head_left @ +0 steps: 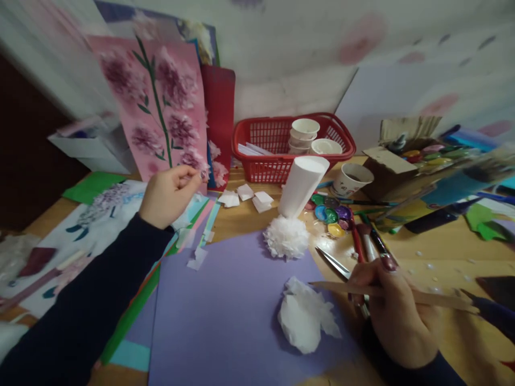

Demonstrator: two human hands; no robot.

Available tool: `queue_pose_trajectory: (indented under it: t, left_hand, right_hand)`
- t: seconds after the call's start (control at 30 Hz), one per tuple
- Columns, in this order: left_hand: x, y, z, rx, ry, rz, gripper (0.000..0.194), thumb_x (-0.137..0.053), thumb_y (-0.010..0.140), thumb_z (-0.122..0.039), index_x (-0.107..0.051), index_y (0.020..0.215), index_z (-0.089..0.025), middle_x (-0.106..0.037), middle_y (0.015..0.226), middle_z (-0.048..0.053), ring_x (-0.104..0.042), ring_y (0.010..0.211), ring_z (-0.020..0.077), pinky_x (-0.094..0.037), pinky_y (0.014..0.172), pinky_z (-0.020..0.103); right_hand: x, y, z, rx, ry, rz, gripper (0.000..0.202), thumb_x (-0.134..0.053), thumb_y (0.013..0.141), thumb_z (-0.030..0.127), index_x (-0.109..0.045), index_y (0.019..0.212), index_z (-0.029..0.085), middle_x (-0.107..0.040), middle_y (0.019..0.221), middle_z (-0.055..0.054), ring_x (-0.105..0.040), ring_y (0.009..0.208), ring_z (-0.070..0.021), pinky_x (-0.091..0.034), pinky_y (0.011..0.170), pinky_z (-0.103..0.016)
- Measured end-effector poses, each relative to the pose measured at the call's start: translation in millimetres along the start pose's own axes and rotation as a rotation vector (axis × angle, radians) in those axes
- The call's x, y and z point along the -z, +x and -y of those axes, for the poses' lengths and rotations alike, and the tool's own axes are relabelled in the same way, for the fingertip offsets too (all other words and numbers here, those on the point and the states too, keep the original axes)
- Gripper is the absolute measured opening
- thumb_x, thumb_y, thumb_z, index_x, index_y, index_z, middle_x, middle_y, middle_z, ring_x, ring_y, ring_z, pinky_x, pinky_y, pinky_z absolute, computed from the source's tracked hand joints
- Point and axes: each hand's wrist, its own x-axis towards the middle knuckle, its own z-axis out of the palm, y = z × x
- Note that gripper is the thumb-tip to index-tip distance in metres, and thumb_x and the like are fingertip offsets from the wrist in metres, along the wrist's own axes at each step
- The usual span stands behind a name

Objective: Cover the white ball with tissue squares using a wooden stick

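My left hand [171,194] is raised over the left side of the table, in front of a pink flower picture [155,107]. Its thumb and fingertips are pinched; whatever they hold, if anything, is too small to name. My right hand [396,311] grips a thin wooden stick [374,291], its pointed tip beside a crumpled white paper piece [301,316]. That piece lies on a purple sheet [209,305]. A fluffy white paper pompom [286,237] rests at the sheet's top edge, touching the foot of a white paper roll [303,185].
Behind stands a red basket [265,170] with paper cups. White paper squares [262,201] lie before it. Scissors [333,261], brushes [367,241], paint pots [330,215] and a paper cup [351,181] are at the right, near a cardboard box [386,179].
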Motion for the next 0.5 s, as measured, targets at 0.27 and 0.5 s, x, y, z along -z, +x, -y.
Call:
queue_pose_trajectory:
  t: [0.27, 0.5]
  left_hand:
    - [10.2, 28, 45, -0.262, 0.312, 0.219, 0.025, -0.052, 0.078, -0.024, -0.071, 0.093, -0.019, -0.071, 0.098, 0.008, -0.064, 0.094, 0.0249, -0.046, 0.088, 0.035]
    - [8.0, 34, 71, -0.316, 0.378, 0.303, 0.024, -0.057, 0.078, -0.025, -0.071, 0.096, -0.02, -0.07, 0.102, 0.009, -0.063, 0.094, 0.0239, -0.047, 0.091, 0.036]
  right_hand:
    - [5, 3, -1, 0.039, -0.081, 0.04, 0.045, -0.054, 0.088, 0.052, -0.06, 0.053, 0.023, -0.054, 0.049, -0.002, -0.047, 0.042, -0.0144, -0.034, 0.04, -0.03]
    - [6, 2, 0, 0.066, -0.161, 0.054, 0.049, -0.051, 0.089, 0.052, -0.058, 0.052, 0.021, -0.052, 0.048, -0.001, -0.046, 0.044, -0.0141, -0.035, 0.044, -0.029]
